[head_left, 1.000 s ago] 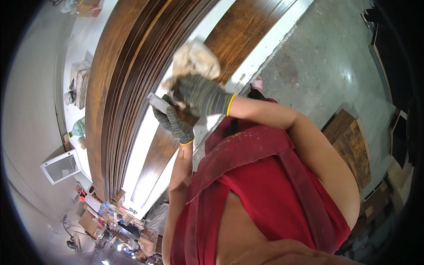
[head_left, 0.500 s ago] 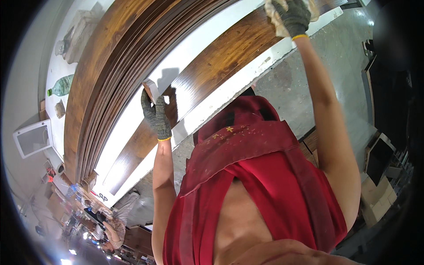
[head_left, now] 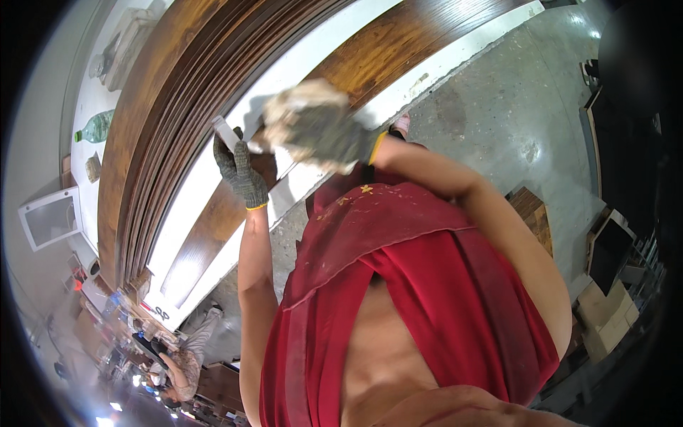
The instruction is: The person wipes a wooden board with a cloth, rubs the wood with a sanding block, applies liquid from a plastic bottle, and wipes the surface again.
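My left hand [head_left: 243, 176], in a dark grey knit glove with a yellow cuff, grips a small flat block [head_left: 226, 134] with a pale face. It is over a long brown wood-grain board [head_left: 398, 50] lying on a white bench [head_left: 427, 84]. Close beside it, my right hand [head_left: 331, 135], gloved the same way, is closed on a crumpled beige cloth [head_left: 281, 117]. Both the right hand and the cloth are smeared by motion and hide part of the board. Whether the cloth touches the board or the block, I cannot tell.
Beyond the board stands a row of stacked brown boards [head_left: 167, 135]. Past them are a green plastic bottle [head_left: 97, 127] and a white-framed panel [head_left: 50, 219]. A cardboard box [head_left: 605, 317] sits on the right. At lower left, another person [head_left: 185, 366] is near clutter.
My right hand has swept the cloth from the board's far right end leftward and nearer, up beside my left hand. My left hand, still holding the block, has shifted slightly left.
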`<control>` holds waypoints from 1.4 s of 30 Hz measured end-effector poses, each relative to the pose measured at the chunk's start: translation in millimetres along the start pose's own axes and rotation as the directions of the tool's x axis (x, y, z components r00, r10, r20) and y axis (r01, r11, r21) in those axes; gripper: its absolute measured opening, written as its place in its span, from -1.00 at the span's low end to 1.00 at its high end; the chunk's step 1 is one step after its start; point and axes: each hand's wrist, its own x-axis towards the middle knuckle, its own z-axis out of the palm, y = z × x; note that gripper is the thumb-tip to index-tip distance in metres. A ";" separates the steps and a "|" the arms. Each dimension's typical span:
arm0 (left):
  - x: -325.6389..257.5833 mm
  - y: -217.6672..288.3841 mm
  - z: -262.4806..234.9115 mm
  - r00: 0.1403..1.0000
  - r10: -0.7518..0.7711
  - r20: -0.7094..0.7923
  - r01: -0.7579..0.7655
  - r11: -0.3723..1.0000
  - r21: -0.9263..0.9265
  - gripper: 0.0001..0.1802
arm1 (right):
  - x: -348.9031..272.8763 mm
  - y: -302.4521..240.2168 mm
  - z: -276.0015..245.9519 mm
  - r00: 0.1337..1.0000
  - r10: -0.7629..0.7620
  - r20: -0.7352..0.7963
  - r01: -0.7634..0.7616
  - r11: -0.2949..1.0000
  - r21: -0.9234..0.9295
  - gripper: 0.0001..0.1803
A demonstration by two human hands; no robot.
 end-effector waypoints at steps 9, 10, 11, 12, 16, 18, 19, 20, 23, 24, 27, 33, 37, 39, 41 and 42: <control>4.5 -16.1 -9.3 0.999 0.038 0.035 -0.037 0.999 -0.032 -0.42 | -39.9 -64.0 -317.0 0.890 -0.064 -0.451 -0.455 -0.072 -0.888 -0.58; 5.2 -16.6 -7.8 0.999 0.037 0.019 -0.036 0.999 -0.016 -0.42 | -47.2 -73.8 -325.0 0.829 -0.054 -0.557 -0.555 0.039 -0.831 -0.55; 3.8 -14.4 -7.2 0.999 0.048 -0.011 -0.047 0.998 0.034 -0.42 | -54.7 -83.0 -325.7 0.714 0.030 -0.700 -0.697 0.131 -0.705 -0.52; -0.9 -11.9 -0.1 0.997 0.025 -0.072 -0.031 0.996 -0.081 -0.43 | -61.6 -88.1 -317.6 0.698 0.104 -0.708 -0.684 0.388 -0.618 -0.51; -39.8 15.5 39.4 0.991 -0.126 0.041 0.132 0.971 -0.200 -0.35 | -89.5 -88.1 -229.7 0.814 0.252 -0.523 -0.462 0.826 -0.321 -0.46; -60.8 30.3 67.2 0.975 -0.119 0.186 0.179 0.919 -0.351 -0.29 | -94.9 -76.4 -174.2 0.884 0.247 -0.397 -0.372 0.886 -0.276 -0.43; -68.8 37.0 78.8 0.969 -0.113 0.221 0.186 0.921 -0.342 -0.22 | -97.0 -75.8 -153.9 0.889 0.297 -0.349 -0.394 0.883 -0.254 -0.44; -71.1 42.0 88.3 0.957 -0.132 0.258 0.217 0.915 -0.340 -0.16 | -99.3 -74.3 -134.4 0.890 0.345 -0.299 -0.419 0.877 -0.235 -0.44; -76.3 53.6 103.2 0.916 -0.130 0.380 0.200 0.968 -0.151 -0.06 | -105.0 -75.5 -97.2 0.914 0.386 -0.126 -0.405 0.846 -0.347 -0.41; -77.4 55.9 106.4 0.894 -0.104 0.437 0.153 0.985 -0.079 -0.03 | -103.7 -72.3 -86.8 0.861 0.489 -0.138 -0.497 0.868 -0.027 -0.41; -81.9 58.1 108.4 0.811 -0.074 0.580 0.148 0.986 -0.081 -0.08 | -98.3 -75.9 -75.9 0.915 0.381 -0.135 -0.386 0.923 -0.006 -0.40; -70.4 55.3 96.3 0.660 -0.136 0.739 0.108 0.990 0.085 0.05 | -78.9 -89.5 -60.2 0.805 0.579 -0.133 -0.527 0.799 0.290 -0.40; -18.7 42.3 60.6 0.649 0.319 0.691 -0.670 0.670 0.319 0.30 | -85.8 -90.7 -63.2 0.691 0.691 -0.214 -0.619 0.718 0.318 -0.39; -0.9 31.2 46.9 0.663 -0.049 0.747 -0.673 0.399 0.623 0.43 | -93.4 -83.8 -67.5 0.692 0.684 -0.233 -0.582 0.719 0.380 -0.40; 9.3 19.9 40.6 0.611 0.085 0.787 -0.763 0.328 0.556 0.47 | -100.1 -74.7 -71.9 0.698 0.645 -0.310 -0.613 0.763 0.205 -0.40; 10.3 14.7 39.8 0.624 0.086 0.777 -0.752 0.336 0.567 0.43 | -102.0 -69.9 -73.0 0.681 0.654 -0.329 -0.620 0.754 0.217 -0.41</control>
